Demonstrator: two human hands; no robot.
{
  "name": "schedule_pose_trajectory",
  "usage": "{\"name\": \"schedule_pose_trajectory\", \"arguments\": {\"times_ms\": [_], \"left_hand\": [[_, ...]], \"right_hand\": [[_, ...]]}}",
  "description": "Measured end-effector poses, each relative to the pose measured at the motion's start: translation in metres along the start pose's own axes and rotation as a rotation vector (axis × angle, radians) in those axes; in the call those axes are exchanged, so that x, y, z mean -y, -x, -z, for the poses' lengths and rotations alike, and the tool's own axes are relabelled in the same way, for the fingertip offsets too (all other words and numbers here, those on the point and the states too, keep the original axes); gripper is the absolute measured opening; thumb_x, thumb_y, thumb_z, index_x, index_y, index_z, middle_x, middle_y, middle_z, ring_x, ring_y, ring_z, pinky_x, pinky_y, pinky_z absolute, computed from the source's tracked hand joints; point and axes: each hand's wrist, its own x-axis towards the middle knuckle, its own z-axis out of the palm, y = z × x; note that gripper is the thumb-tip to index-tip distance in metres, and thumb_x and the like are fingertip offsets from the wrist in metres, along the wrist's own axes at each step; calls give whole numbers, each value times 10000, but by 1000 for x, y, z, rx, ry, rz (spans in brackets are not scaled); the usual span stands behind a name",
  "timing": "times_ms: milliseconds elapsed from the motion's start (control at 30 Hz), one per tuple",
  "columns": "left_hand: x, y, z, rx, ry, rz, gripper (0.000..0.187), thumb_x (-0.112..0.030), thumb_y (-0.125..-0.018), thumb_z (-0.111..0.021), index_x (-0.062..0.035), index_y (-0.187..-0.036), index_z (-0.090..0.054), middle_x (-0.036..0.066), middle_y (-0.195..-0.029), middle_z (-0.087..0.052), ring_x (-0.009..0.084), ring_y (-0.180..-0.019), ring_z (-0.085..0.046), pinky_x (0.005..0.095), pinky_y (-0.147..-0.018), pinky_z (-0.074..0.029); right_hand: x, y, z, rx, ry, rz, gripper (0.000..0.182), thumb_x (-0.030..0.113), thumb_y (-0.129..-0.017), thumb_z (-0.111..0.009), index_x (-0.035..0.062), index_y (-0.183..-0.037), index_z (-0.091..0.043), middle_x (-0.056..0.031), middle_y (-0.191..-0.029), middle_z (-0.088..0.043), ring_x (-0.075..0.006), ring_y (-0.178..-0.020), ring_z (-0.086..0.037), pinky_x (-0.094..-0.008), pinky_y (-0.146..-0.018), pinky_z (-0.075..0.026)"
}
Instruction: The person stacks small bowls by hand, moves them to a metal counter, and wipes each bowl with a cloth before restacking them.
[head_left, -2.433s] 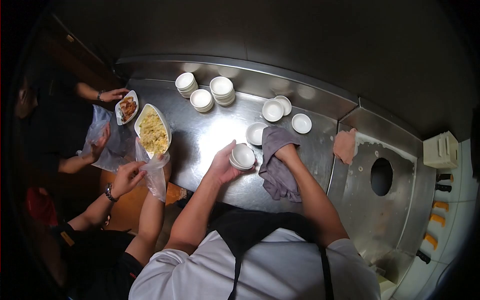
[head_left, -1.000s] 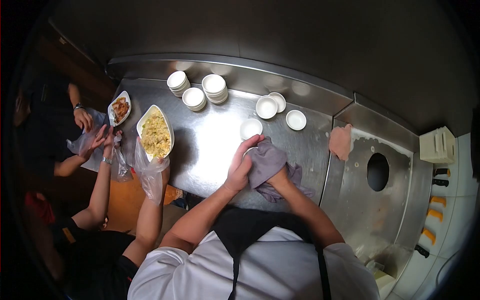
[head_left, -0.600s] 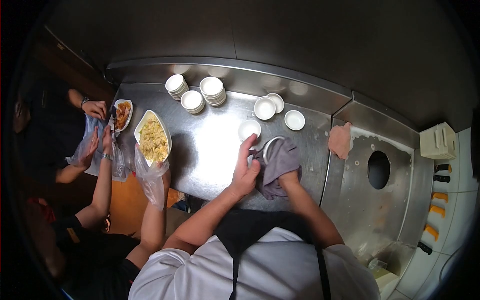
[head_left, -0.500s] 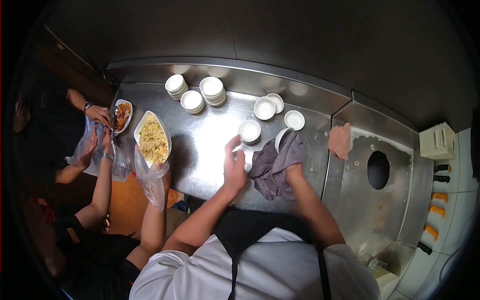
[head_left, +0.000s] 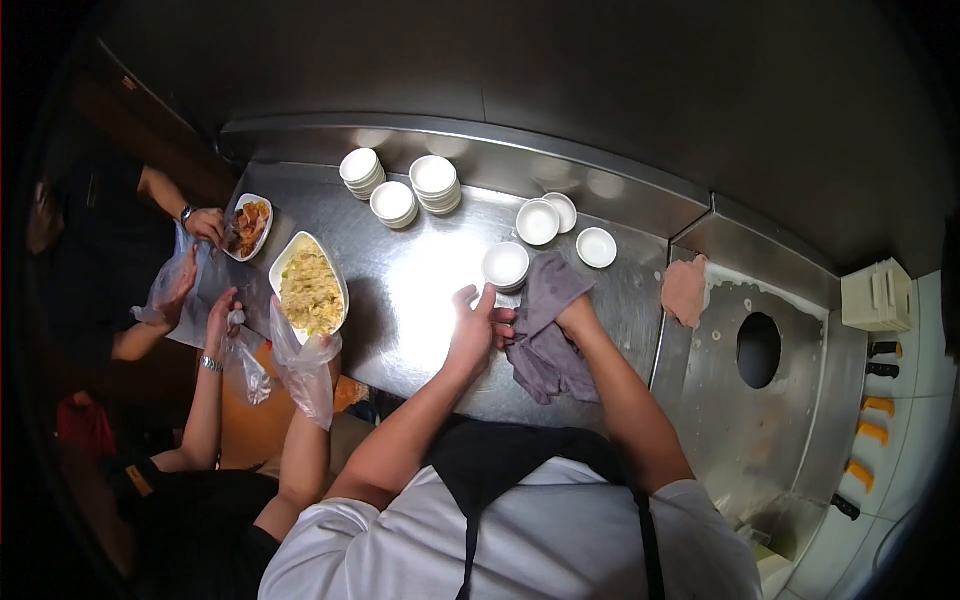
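Note:
My left hand [head_left: 476, 330] is just in front of a short stack of small white bowls [head_left: 506, 262], its fingers apart and nothing in it. My right hand [head_left: 577, 311] grips a purple-grey cloth [head_left: 548, 345], which hangs in folds over the steel counter; part of that hand is hidden by the fabric. The cloth's upper end lies against the right side of the stack. Farther back are two white bowls [head_left: 538, 222] [head_left: 562, 212] close together, and another white bowl [head_left: 596, 248] sits apart to their right.
Stacked white bowls [head_left: 434, 180] stand along the counter's back. At left, two co-workers' gloved hands are near a dish of yellow chopped food [head_left: 312, 290] and a dish of reddish food [head_left: 250, 228]. Right: a pink cloth [head_left: 684, 291], a round hole [head_left: 758, 350] and wall-hung knives [head_left: 873, 433].
The bowl that was in the cloth in my right hand now rests on the front bowl, making a stack. The cloth has shifted left, and my left hand's fingers have spread.

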Motion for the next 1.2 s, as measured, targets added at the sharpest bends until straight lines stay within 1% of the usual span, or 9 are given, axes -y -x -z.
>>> {"name": "schedule_pose_trajectory", "arguments": {"times_ms": [100,300,467,600,633,667,733,933,1200], "left_hand": [[-11,-16,-11,70,124,139,576,-440,-981,-482,-33,-1322,-258,141,-832,-647,177,-521,-589,263,-429,-431],[-7,-78,-21,17,316,167,283,-167,-953,-411,52,-1125,-465,139,-826,-648,208,-640,-624,300,-539,-525],[-43,-112,-22,-50,484,46,487,-406,-1003,-436,54,-1162,-431,167,-931,-610,204,-690,-590,308,-594,-523],[-32,-76,-51,-159,46,-72,387,-263,-953,-573,-25,-1220,-427,169,-976,-598,168,-681,-545,267,-594,-481],[-20,-87,-51,-73,-194,-171,427,-215,-921,-611,-23,-1246,-412,155,-1020,-580,206,-777,-573,316,-681,-500],[-13,-98,-55,-113,-659,-645,444,-202,-900,-624,-2,-1244,-428,174,-1070,-575,299,-916,-590,390,-796,-500],[-21,-119,-67,-222,-961,-1155,451,-197,-871,-645,3,-1234,-466,217,-1148,-573,390,-1072,-558,439,-897,-467],[-65,-124,-94,-117,-1336,-503,502,-266,-854,-670,-14,-1249,-488,221,-1202,-568,401,-1059,-594,457,-872,-492],[-54,-129,-79,7,-1060,-579,408,-283,-824,-702,-9,-1110,-607,219,-964,-682,378,-930,-653,452,-820,-494]], "right_hand": [[-32,23,12,25,-670,-475,551,192,-876,-683,7,-1349,-468,-51,-1286,-546,-150,-1121,-532,-314,-951,-445],[-44,49,42,-170,-929,-505,417,143,-904,-642,46,-1290,-515,-33,-1188,-584,-152,-1044,-563,-313,-894,-481],[-55,70,59,-272,-1155,-515,335,183,-944,-590,80,-1258,-537,-38,-1159,-601,-172,-1015,-589,-339,-887,-501],[-46,79,72,-380,-1239,-391,331,265,-966,-551,93,-1249,-544,-60,-1157,-617,-217,-1026,-610,-380,-912,-507],[-44,79,75,-381,-1263,-352,328,259,-964,-552,93,-1246,-545,-62,-1160,-618,-222,-1030,-610,-384,-915,-507],[-39,80,79,-382,-1283,-316,325,253,-963,-553,93,-1244,-546,-64,-1163,-619,-227,-1034,-611,-388,-918,-507],[-37,81,83,-357,-1308,-278,301,252,-964,-543,87,-1215,-560,-68,-1149,-628,-238,-1028,-615,-396,-920,-511],[-35,87,85,-485,-1248,-267,304,293,-979,-520,78,-1190,-565,-75,-1147,-624,-241,-1038,-611,-401,-912,-518],[-56,101,84,-504,-1354,-311,279,175,-953,-564,116,-1225,-542,-42,-1132,-601,-208,-1020,-596,-372,-901,-515]]}}
